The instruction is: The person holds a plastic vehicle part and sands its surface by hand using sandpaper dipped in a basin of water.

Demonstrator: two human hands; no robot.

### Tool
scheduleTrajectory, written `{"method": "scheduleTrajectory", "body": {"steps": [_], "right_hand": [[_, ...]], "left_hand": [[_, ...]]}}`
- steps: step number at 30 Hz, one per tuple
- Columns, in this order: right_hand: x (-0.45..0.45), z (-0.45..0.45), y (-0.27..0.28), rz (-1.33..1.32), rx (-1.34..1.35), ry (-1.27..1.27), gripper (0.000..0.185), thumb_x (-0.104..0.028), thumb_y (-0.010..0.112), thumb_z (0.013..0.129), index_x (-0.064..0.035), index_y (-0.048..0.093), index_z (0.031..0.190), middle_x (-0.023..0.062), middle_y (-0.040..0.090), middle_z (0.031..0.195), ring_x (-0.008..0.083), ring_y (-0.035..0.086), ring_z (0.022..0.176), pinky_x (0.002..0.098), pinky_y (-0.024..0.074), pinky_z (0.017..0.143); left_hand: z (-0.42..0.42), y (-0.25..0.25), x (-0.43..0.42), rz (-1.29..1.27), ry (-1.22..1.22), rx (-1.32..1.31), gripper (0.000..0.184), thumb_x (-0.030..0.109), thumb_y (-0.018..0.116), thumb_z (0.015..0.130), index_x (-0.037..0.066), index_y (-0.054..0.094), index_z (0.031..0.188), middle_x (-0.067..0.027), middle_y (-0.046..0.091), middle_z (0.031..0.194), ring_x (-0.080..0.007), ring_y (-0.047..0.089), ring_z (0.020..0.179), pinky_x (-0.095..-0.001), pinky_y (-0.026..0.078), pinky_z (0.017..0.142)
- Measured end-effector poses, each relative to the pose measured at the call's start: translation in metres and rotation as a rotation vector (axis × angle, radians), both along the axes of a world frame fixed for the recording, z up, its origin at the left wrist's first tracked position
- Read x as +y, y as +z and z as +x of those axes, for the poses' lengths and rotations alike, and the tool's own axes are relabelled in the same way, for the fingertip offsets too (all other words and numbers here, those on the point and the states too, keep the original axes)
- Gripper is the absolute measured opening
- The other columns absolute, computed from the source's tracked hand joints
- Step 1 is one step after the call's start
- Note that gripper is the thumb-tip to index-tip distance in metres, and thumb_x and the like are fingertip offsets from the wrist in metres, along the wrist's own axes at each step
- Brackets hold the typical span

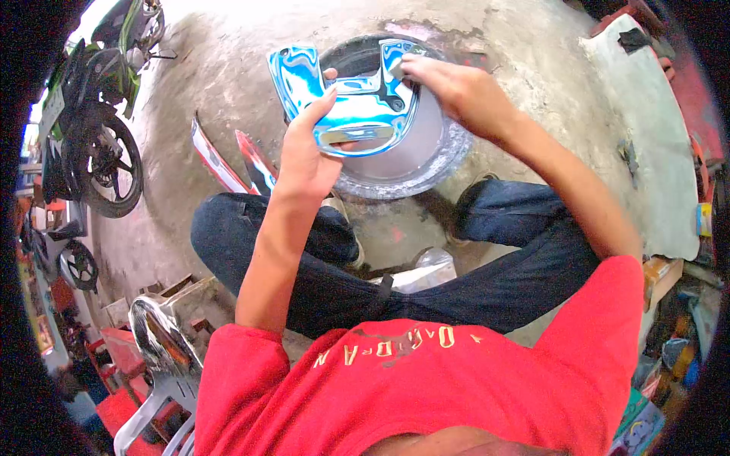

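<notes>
My left hand [310, 148] grips a glossy blue-and-white motorcycle panel [357, 110] by its left side, thumb on top and fingers underneath. The panel is U-shaped, with two upright arms, screw holes and a slot near its lower edge. At its upper right arm, my right hand [455, 90] is closed, fingertips pressed on the surface. A small greyish piece shows at those fingertips, too small to name. Beneath the panel stands a round dark basin [450, 163] with cloudy greyish liquid, partly hidden by the panel and hands.
Red-and-white panels [218, 158] lie on the concrete floor [228, 83] left of the basin. A motorcycle [95, 144] stands at the far left. A plastic chair [163, 380] is at lower left. A pale sheet [646, 137] lies along the right side, near assorted clutter.
</notes>
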State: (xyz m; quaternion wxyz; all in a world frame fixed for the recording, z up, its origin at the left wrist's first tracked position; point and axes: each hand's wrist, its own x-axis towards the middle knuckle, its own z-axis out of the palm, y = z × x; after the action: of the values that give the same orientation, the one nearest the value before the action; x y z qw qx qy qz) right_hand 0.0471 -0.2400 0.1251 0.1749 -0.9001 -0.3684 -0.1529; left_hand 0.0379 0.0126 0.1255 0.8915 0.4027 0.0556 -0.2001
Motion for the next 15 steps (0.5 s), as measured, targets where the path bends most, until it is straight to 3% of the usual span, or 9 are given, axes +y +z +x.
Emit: {"method": "scheduleTrajectory", "body": {"steps": [4,6,8,9,12,15], "right_hand": [[0.031,-0.032,0.006,-0.055,-0.241,0.254,0.039,-0.011,0.054,0.092,-0.0011,0.060,0.129,0.0178,0.064,0.130,0.0294,0.064,0.119,0.0378,0.0504,0.104],[0.008,-0.005,-0.003,-0.025,-0.191,0.158,0.037,-0.010,0.053,0.091,-0.0012,0.061,0.127,0.0163,0.065,0.129,0.0293,0.065,0.118,0.0373,0.0521,0.100],[-0.022,0.024,-0.010,0.024,0.089,-0.240,0.037,-0.009,0.057,0.088,-0.0089,0.063,0.125,0.0185,0.069,0.115,0.0337,0.068,0.108,0.0407,0.0539,0.092],[-0.046,0.040,-0.027,0.076,0.110,-0.312,0.031,-0.013,0.059,0.091,-0.0109,0.066,0.121,0.0207,0.069,0.107,0.0376,0.068,0.097,0.0408,0.0540,0.086],[-0.057,0.044,-0.036,0.158,0.282,-0.506,0.027,-0.023,0.056,0.096,-0.0078,0.070,0.115,0.0191,0.072,0.096,0.0343,0.071,0.084,0.0421,0.0537,0.079],[-0.058,0.054,-0.063,0.467,0.668,-0.459,0.029,-0.026,0.057,0.100,-0.0035,0.072,0.110,0.0108,0.072,0.087,0.0207,0.068,0.075,0.0349,0.0520,0.073]], "left_hand": [[0.006,-0.005,0.004,-0.027,-0.024,-0.020,0.042,0.016,0.062,0.095,0.013,0.051,0.136,-0.0114,0.064,0.124,-0.0266,0.066,0.110,-0.0436,0.057,0.087],[0.004,-0.005,0.003,-0.042,-0.023,-0.005,0.043,0.016,0.061,0.096,0.013,0.051,0.137,-0.0115,0.064,0.125,-0.0264,0.066,0.110,-0.0433,0.057,0.087],[0.004,-0.005,0.005,-0.040,-0.034,-0.016,0.041,0.018,0.060,0.097,0.013,0.052,0.137,-0.0105,0.063,0.125,-0.0262,0.066,0.110,-0.0432,0.057,0.088],[0.004,-0.005,0.005,-0.039,-0.042,-0.019,0.041,0.018,0.060,0.097,0.013,0.052,0.137,-0.0100,0.063,0.126,-0.0262,0.066,0.111,-0.0431,0.056,0.088],[0.008,-0.006,0.002,-0.028,0.014,-0.027,0.038,0.022,0.059,0.099,0.014,0.053,0.136,-0.0085,0.062,0.126,-0.0261,0.066,0.111,-0.0440,0.056,0.089],[0.009,-0.002,-0.003,-0.015,0.106,-0.031,0.037,0.030,0.057,0.100,0.015,0.054,0.133,-0.0075,0.062,0.125,-0.0248,0.066,0.110,-0.0450,0.055,0.087]]}}
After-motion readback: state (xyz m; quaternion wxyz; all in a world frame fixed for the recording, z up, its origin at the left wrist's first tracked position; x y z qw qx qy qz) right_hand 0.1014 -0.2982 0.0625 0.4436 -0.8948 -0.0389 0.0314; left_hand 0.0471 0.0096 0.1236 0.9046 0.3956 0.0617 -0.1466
